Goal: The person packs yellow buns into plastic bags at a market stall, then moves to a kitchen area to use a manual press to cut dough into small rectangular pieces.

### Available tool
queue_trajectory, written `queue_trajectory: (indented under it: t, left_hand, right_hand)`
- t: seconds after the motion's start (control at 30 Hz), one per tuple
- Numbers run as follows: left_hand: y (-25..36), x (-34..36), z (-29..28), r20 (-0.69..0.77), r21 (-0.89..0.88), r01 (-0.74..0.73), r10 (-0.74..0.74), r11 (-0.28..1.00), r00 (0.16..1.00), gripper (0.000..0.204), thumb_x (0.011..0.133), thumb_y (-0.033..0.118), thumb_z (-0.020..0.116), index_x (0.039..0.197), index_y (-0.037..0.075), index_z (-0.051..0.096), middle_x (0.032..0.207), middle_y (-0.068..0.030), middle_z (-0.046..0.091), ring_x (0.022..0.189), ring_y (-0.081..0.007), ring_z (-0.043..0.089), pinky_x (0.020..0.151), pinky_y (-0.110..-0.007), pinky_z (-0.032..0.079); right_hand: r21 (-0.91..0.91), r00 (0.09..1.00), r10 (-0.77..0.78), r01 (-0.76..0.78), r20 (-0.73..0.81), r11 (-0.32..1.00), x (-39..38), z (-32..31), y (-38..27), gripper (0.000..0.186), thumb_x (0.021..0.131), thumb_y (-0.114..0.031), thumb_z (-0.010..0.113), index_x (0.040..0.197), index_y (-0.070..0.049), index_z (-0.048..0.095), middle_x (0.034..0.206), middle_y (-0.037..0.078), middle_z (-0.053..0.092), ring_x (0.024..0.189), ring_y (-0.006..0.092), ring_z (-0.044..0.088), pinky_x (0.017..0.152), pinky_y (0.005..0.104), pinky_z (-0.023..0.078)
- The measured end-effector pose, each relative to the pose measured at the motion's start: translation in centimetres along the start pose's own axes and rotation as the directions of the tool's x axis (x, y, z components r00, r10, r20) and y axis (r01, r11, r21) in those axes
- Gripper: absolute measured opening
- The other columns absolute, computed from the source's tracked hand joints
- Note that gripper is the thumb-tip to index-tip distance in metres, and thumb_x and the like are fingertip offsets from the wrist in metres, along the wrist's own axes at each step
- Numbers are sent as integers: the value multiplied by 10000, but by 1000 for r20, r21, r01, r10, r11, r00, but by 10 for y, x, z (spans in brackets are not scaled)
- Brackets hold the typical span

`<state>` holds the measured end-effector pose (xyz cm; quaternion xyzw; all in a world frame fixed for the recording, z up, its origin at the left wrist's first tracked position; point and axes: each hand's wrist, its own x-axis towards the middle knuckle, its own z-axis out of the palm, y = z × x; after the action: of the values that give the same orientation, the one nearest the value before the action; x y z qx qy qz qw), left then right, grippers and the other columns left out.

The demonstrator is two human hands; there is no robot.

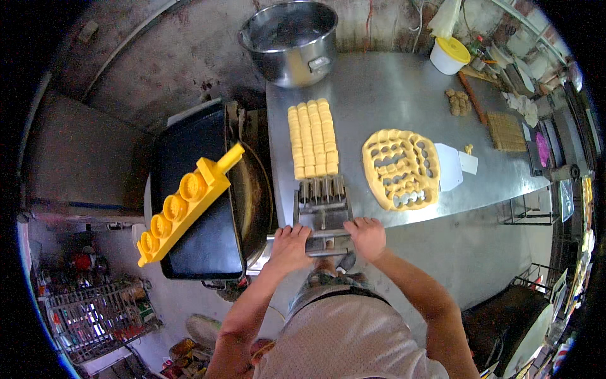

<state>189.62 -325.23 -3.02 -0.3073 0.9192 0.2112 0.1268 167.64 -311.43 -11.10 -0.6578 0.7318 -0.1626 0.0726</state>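
A steel tool (322, 215) with several parallel metal channels lies at the front edge of the steel table, below a block of pale yellow dough pieces (313, 136) arranged in rows. My left hand (289, 246) is closed on the tool's left side, and my right hand (367, 237) on its right side. To the right lies a flattened dough sheet (372, 170) with many cut-out holes, beside white plastic scrapers (451, 170). A yellow mould (186, 205) with several round stamps rests diagonally across a black tray (180, 256) on the left.
A steel bowl (287, 54) stands at the back, with a yellow-lidded tub (449, 60) to its right. Brown lumps (459, 101), a wooden stick (472, 95) and a bamboo mat (505, 131) lie at the right. A large pan (259, 189) sits under the tray. A metal rack (95, 316) stands lower left.
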Motion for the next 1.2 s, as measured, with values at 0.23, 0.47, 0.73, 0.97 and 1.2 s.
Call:
queue_trajectory:
  t: [0.23,0.47,0.73,0.97,1.2]
  left_hand:
    - [-8,-2,31,-148,0,26,-26,1000,989,681,626,222,802,1253,89,572,1196,-114,591,1127,-350,551,982,-460,390]
    - [-12,-3,30,-127,18,35,-32,999,991,588,649,222,778,1192,102,589,1187,-117,608,1109,-333,574,958,-455,410]
    - [-12,-24,42,-253,8,-47,47,999,966,159,748,178,693,861,76,646,788,-134,686,798,-339,704,724,-475,528]
    - [-5,-31,-19,108,-225,-159,187,961,976,613,804,396,781,1309,103,593,1314,-173,614,1145,-362,638,973,-472,496]
    - [-77,85,-37,-127,-147,-18,-1,989,992,878,899,487,677,1544,-7,344,1652,-197,248,1511,-356,284,1227,-404,284]
  right_hand:
    - [18,962,-65,62,264,998,2,-43,-19,892,653,-507,866,1359,-63,550,1178,140,542,1144,331,533,1017,466,413]
    - [-21,935,36,-30,354,999,10,-63,-47,863,754,-613,782,1315,-1,546,1186,202,581,1160,382,565,988,506,466]
    - [7,978,-30,30,205,1000,-15,-49,-42,372,752,-302,793,1029,-124,619,880,95,641,828,322,665,754,468,525]
    - [22,978,77,-83,192,996,-27,-40,-23,394,706,-162,759,1076,-154,626,841,85,649,781,326,682,685,462,548]
    - [-110,882,204,-173,424,979,-15,-82,-14,528,723,-93,706,1243,-152,631,874,100,692,791,330,695,662,467,557]
